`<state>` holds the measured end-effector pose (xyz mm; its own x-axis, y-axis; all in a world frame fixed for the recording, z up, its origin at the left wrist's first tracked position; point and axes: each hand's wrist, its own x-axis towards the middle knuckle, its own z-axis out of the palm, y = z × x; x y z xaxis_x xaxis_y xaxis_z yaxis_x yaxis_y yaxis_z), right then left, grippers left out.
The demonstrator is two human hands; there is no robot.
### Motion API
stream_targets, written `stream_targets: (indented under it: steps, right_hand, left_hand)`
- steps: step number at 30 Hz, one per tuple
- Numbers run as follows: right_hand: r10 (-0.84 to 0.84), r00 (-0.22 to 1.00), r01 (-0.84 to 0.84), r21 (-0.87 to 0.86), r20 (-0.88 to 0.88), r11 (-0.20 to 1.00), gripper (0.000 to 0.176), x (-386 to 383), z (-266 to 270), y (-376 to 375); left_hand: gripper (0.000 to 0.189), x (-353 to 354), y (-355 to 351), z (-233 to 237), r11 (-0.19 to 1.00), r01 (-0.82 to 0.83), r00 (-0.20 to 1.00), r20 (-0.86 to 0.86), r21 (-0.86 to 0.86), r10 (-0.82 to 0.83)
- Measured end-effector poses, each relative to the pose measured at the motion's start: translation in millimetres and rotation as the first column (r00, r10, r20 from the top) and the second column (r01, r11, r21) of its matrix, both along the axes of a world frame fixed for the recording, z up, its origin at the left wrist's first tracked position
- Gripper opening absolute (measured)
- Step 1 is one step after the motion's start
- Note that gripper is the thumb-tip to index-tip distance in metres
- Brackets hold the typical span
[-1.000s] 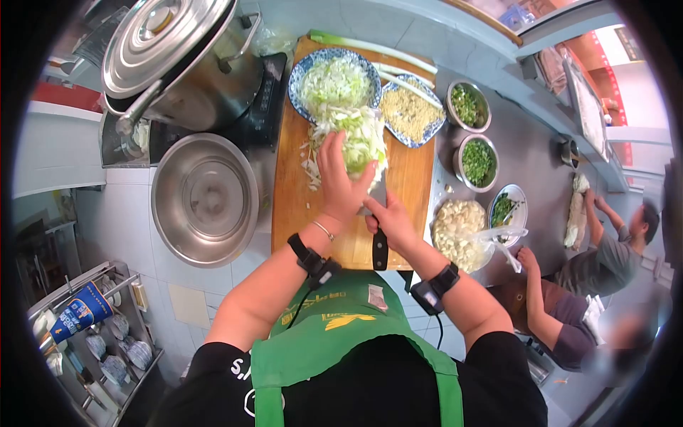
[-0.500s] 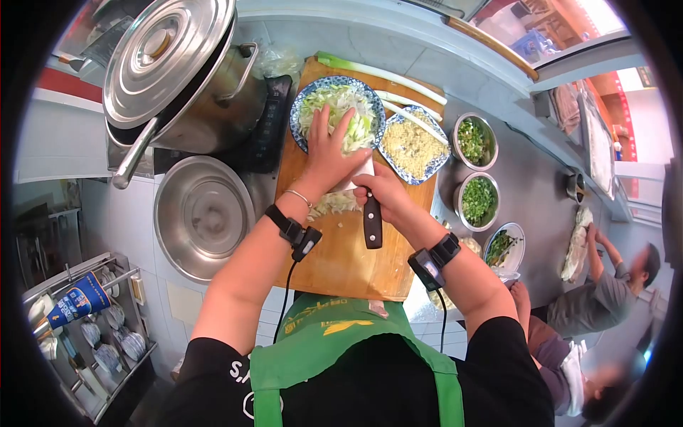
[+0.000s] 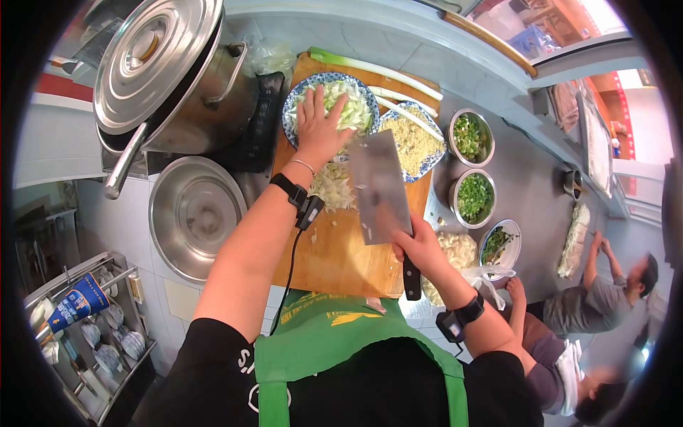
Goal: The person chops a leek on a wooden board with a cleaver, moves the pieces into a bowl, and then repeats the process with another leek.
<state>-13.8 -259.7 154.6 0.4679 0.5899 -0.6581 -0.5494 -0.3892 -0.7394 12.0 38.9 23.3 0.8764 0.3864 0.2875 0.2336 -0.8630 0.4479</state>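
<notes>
My left hand (image 3: 319,130) rests with fingers spread on chopped scallion (image 3: 353,110) heaped in a blue-and-white bowl (image 3: 289,122). In my right hand (image 3: 421,247) is the dark handle of a cleaver (image 3: 380,188), its broad blade lying flat-on to the view above the wooden cutting board (image 3: 341,260). More cut scallion (image 3: 331,187) lies on the board, partly behind my left wrist and beside the blade. Beyond the bowl, whole scallion stalks (image 3: 384,71) stretch across the board's far end. A patterned dish of minced pale food (image 3: 415,146) sits right of the bowl.
At left stand a large lidded pot (image 3: 206,92) and a steel basin (image 3: 162,220). Steel bowls of chopped greens (image 3: 473,199) line the right, near a white bowl (image 3: 514,252) and a plastic bag (image 3: 491,274). Two other people (image 3: 601,295) work at the far right.
My right hand has drawn the cleaver out from beside the bowl, back and to the right, so its blade now shows fully. My left hand stays on the scallion in the bowl.
</notes>
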Motion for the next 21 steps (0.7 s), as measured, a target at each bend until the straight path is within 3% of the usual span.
stream_targets:
  steps: [2,4,5,6,7,9,11,14,17,21]
  right_hand:
    - [-0.004,0.981,0.011,-0.036,0.194,0.999,0.020,-20,-18,-25]
    - [-0.023,0.958,0.050,-0.087,0.285,0.995,0.021,-41,-39,-44]
    - [-0.033,0.925,0.088,-0.131,0.379,0.987,0.021,-52,-51,-52]
    - [0.069,0.884,0.038,-0.220,0.462,0.975,0.027,-60,-65,-65]
    - [0.066,0.888,0.041,-0.222,0.455,0.974,0.027,-69,-76,-70]
    - [0.362,0.433,0.070,-0.431,0.826,0.900,0.030,-84,-90,-77]
    - [0.380,0.507,0.081,-0.482,0.773,0.872,0.034,-98,-95,-70]
    - [0.348,0.476,0.130,-0.456,0.808,0.880,0.041,-117,-108,-48]
    - [0.349,0.522,0.071,-0.448,0.778,0.891,0.040,-123,-109,-20]
    - [0.353,0.502,0.024,-0.420,0.790,0.907,0.037,-140,-112,-5]
  left_hand:
    - [0.063,-8,-4,14,1.000,-0.003,1.000,0.009,-0.011,0.003]
    - [0.054,-32,-8,39,1.000,-0.002,0.990,0.142,-0.024,0.006]
    - [0.046,-51,-10,38,0.994,-0.007,0.976,0.215,-0.111,0.031]
    - [0.038,-75,-12,33,0.980,-0.005,0.957,0.285,-0.200,0.063]
    - [0.033,-101,-18,22,0.967,-0.034,0.953,0.282,-0.252,0.107]
    - [0.027,-144,-33,-15,0.951,-0.061,0.950,0.275,-0.302,0.149]
    - [0.025,-174,-45,-50,0.865,-0.230,0.923,0.181,-0.445,0.338]
    - [0.031,-179,-62,-50,0.914,-0.220,0.954,0.118,-0.341,0.274]
    - [0.036,-162,-78,-59,0.861,-0.160,0.950,0.163,-0.484,0.268]
    - [0.039,-165,-89,-71,0.875,-0.074,0.954,0.220,-0.479,0.201]
